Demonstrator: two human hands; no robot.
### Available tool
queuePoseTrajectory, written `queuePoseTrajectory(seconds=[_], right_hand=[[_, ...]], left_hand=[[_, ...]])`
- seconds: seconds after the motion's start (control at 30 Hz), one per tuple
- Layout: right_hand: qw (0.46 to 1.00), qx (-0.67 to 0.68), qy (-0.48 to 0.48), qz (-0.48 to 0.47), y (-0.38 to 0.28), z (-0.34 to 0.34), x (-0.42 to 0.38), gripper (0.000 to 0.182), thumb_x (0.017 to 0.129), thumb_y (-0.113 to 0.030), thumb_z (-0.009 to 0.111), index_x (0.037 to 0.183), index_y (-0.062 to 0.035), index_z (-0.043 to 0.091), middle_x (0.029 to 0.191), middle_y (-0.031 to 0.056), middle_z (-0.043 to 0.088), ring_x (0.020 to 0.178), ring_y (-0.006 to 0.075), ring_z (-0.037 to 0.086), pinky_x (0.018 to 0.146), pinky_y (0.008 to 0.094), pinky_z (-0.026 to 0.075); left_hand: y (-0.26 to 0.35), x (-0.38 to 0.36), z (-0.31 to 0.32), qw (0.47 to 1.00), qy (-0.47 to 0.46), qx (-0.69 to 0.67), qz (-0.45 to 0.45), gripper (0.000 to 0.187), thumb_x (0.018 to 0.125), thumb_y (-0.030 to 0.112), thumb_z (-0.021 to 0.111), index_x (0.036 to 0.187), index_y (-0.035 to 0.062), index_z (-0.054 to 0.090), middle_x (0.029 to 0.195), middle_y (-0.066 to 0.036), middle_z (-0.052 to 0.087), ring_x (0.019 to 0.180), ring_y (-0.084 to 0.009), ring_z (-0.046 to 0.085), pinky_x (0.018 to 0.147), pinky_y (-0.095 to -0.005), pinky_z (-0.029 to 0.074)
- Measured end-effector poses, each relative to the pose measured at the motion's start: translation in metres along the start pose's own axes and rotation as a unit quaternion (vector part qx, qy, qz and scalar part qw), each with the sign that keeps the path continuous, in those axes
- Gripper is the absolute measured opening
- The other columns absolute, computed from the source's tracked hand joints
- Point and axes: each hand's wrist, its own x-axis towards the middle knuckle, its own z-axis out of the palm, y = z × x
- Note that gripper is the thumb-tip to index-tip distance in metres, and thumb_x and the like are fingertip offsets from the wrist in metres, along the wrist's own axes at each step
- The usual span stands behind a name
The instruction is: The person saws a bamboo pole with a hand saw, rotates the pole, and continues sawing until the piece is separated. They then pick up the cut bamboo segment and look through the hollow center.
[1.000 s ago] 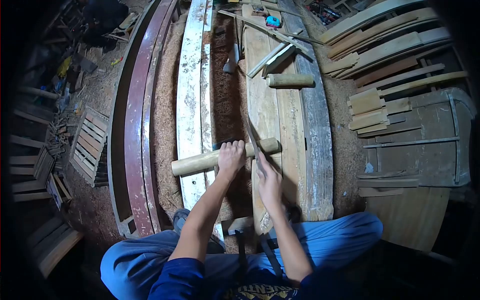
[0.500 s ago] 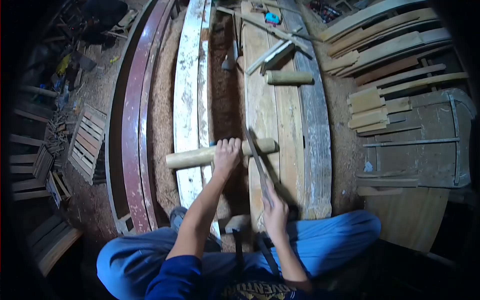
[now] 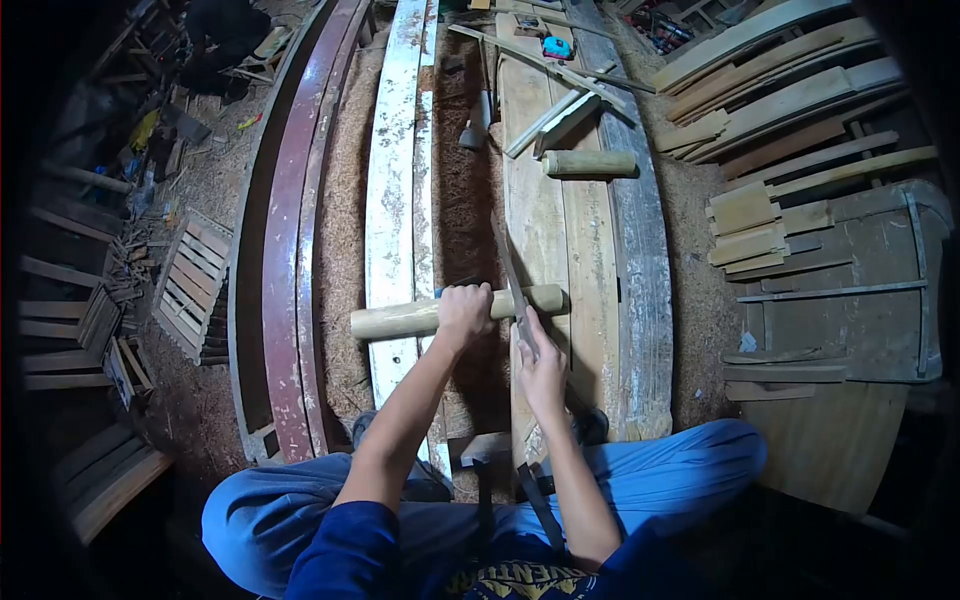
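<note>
A pale, round wooden pole (image 3: 395, 320) lies crosswise over the white-painted beam and the bare planks, spanning the gap between them. My left hand (image 3: 465, 313) is closed over its middle and presses down on it. In my right hand (image 3: 543, 372) is a saw (image 3: 507, 255), gripped by its near end. The narrow blade crosses the pole close to its right end and points away from me. Whether its teeth have cut into the wood cannot be seen. A shorter round piece (image 3: 590, 163) of similar wood rests farther off on the planks.
Under the pole are the white-painted beam (image 3: 392, 200) and bare planks (image 3: 535, 200), with a dark gap between. A hatchet-like tool (image 3: 472, 135), wood strips (image 3: 545, 62) and a turquoise tape measure (image 3: 556, 47) lie beyond. A maroon beam (image 3: 290, 210) runs left; boards (image 3: 780, 100) are stacked right.
My right hand has pushed the saw forward, so more of the blade extends past the pole. My left hand stays on the pole. The view has shifted slightly.
</note>
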Motion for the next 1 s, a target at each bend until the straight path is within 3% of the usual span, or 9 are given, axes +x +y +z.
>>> queuePoseTrajectory(seconds=[0.03,0.17,0.3,0.47,0.67,0.73,0.77,0.87,1.0], right_hand=[[0.999,-0.023,0.011,-0.036,-0.003,-0.006,-0.010,0.063,0.092,0.010,0.061,0.150,-0.0128,0.053,0.133,0.0231,0.066,0.119,0.0414,0.066,0.096,0.0444,0.055],[0.998,-0.053,0.007,-0.014,-0.011,-0.037,-0.072,0.063,0.092,0.009,0.058,0.152,-0.0105,0.050,0.134,0.0238,0.064,0.114,0.0409,0.068,0.094,0.0448,0.055],[0.999,-0.046,0.000,0.005,-0.029,-0.011,-0.015,0.060,0.093,0.010,0.055,0.148,-0.0129,0.056,0.130,0.0267,0.064,0.113,0.0436,0.067,0.092,0.0467,0.055],[0.998,-0.053,-0.017,0.018,-0.016,-0.044,-0.069,0.059,0.092,0.011,0.055,0.148,-0.0099,0.055,0.131,0.0242,0.066,0.118,0.0411,0.066,0.095,0.0445,0.055],[0.999,-0.037,0.012,-0.016,-0.018,-0.003,-0.010,0.060,0.094,0.005,0.060,0.151,-0.0096,0.050,0.129,0.0263,0.065,0.111,0.0469,0.065,0.092,0.0477,0.053],[0.996,-0.054,-0.019,0.064,-0.008,-0.018,-0.044,0.057,0.096,0.002,0.058,0.151,-0.0095,0.050,0.132,0.0252,0.064,0.117,0.0458,0.063,0.096,0.0476,0.052],[0.999,-0.041,0.008,0.021,-0.013,-0.025,-0.050,0.056,0.097,0.001,0.057,0.151,-0.0093,0.051,0.136,0.0252,0.062,0.123,0.0441,0.062,0.100,0.0474,0.051],[0.993,-0.022,-0.014,0.118,-0.023,-0.025,-0.046,0.055,0.096,0.003,0.056,0.150,-0.0078,0.052,0.140,0.0264,0.060,0.131,0.0411,0.059,0.106,0.0441,0.049],[0.998,-0.040,0.018,0.034,-0.003,-0.012,-0.036,0.055,0.096,0.005,0.056,0.150,-0.0074,0.052,0.142,0.0253,0.059,0.132,0.0398,0.058,0.108,0.0424,0.049]], left_hand=[[0.000,-0.003,0.010,0.995,0.089,0.027,0.028,0.040,0.068,0.027,0.086,0.097,0.0119,0.063,0.093,-0.010,0.075,0.092,-0.0260,0.074,0.082,-0.0400,0.055],[-0.004,-0.001,0.037,0.986,0.152,0.030,0.062,0.031,0.073,0.019,0.076,0.099,0.0094,0.060,0.091,-0.011,0.071,0.087,-0.0310,0.071,0.079,-0.0436,0.054],[-0.001,-0.007,0.039,0.986,0.155,0.017,0.055,0.024,0.077,0.018,0.071,0.096,0.0100,0.058,0.090,-0.011,0.070,0.086,-0.0298,0.070,0.080,-0.0423,0.052],[-0.006,0.000,0.039,0.980,0.182,0.028,0.078,0.013,0.085,0.018,0.063,0.095,0.0099,0.059,0.086,-0.011,0.069,0.082,-0.0298,0.069,0.079,-0.0443,0.052],[-0.004,-0.015,0.040,0.984,0.166,0.029,0.062,0.021,0.081,0.022,0.068,0.095,0.0101,0.059,0.088,-0.010,0.069,0.083,-0.0297,0.068,0.080,-0.0432,0.051],[-0.002,-0.017,0.057,0.951,0.256,0.079,0.153,0.022,0.079,0.024,0.069,0.094,0.0103,0.059,0.089,-0.009,0.069,0.083,-0.0282,0.068,0.079,-0.0416,0.050],[0.007,-0.020,0.070,0.952,0.254,0.092,0.147,0.022,0.076,0.023,0.070,0.091,0.0107,0.059,0.087,-0.008,0.067,0.082,-0.0267,0.066,0.078,-0.0400,0.049],[0.014,-0.021,0.063,0.965,0.222,0.071,0.124,0.020,0.074,0.019,0.070,0.090,0.0114,0.059,0.084,-0.008,0.065,0.080,-0.0274,0.065,0.077,-0.0406,0.048],[0.018,-0.019,0.039,0.978,0.183,0.007,0.096,0.021,0.073,0.016,0.071,0.090,0.0112,0.059,0.085,-0.008,0.065,0.083,-0.0276,0.065,0.078,-0.0412,0.048]])
